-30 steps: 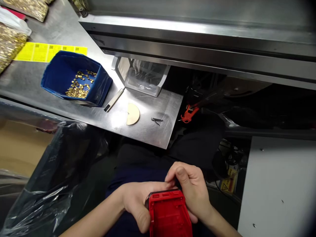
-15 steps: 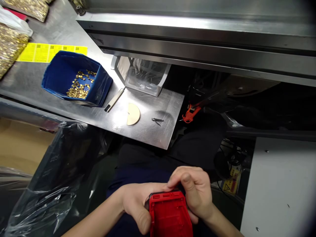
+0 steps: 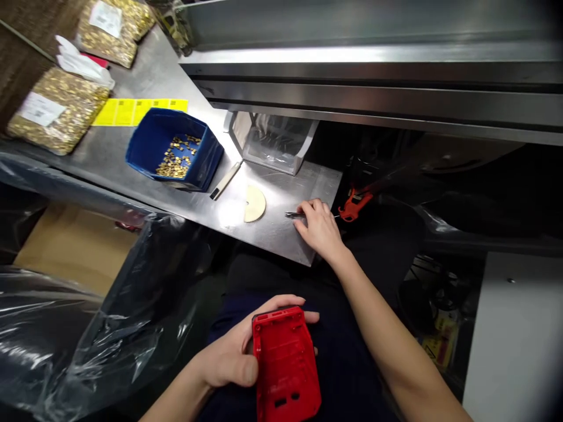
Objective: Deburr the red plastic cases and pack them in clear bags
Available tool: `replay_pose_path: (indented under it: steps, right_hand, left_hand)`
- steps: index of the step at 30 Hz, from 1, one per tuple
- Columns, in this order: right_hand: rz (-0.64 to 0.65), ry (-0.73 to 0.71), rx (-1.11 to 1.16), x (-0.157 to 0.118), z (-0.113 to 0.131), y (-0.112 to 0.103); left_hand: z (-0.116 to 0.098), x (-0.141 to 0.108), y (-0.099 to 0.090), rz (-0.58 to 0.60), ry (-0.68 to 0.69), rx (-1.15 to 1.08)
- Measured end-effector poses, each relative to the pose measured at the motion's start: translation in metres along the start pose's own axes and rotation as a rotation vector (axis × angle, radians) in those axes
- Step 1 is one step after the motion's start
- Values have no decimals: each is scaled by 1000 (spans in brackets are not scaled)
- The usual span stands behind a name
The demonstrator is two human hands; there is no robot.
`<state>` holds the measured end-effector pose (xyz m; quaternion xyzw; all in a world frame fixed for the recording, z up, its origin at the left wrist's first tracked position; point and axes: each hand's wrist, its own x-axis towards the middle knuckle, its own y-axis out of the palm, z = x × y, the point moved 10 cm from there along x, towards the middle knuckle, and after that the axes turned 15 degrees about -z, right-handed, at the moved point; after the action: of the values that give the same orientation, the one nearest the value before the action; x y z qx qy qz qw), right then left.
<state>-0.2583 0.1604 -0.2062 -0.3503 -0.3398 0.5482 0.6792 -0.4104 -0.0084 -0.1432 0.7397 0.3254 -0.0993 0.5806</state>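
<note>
My left hand is wrapped round a red plastic housing, its hollow inside facing up, above my lap. My right hand reaches to the right end of the metal table, thumb and fingers closed round one end of the small metal clippers, whose other end sticks out to the left. A pale half-round disc lies left of the clippers. Beyond it is a cutter with a light handle, beside a blue bin that holds small brass pieces.
Bags of brass parts and yellow labels lie at the far left. A clear bin sits under the steel ledge. An orange tool hangs right of the table edge. Black plastic sheeting covers the lower left.
My right hand has left the red housing and moved up to the clippers, taking hold of them. The housing now shows more of its inside. The view has shifted, with the table things further right.
</note>
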Motion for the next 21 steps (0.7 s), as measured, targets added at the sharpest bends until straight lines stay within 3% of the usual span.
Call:
replay_pose_path:
  steps: [3, 8, 11, 15, 18, 21]
  right_hand:
    - [-8, 25, 71, -7, -3, -4]
    - [129, 119, 146, -39, -14, -2]
    - [145, 167, 242, -53, -12, -21]
    - [197, 233, 560, -79, 18, -67]
    - [272, 136, 616, -103, 57, -92]
    - [262, -19, 580, -121, 86, -101]
  left_hand:
    - [3, 1, -5, -53, 40, 1]
    - [5, 7, -17, -160, 67, 31]
    - [8, 8, -23, -202, 40, 62]
    - [8, 11, -24, -235, 28, 124]
    - [1, 15, -16, -221, 54, 150]
    - [-3, 19, -11, -228, 68, 172]
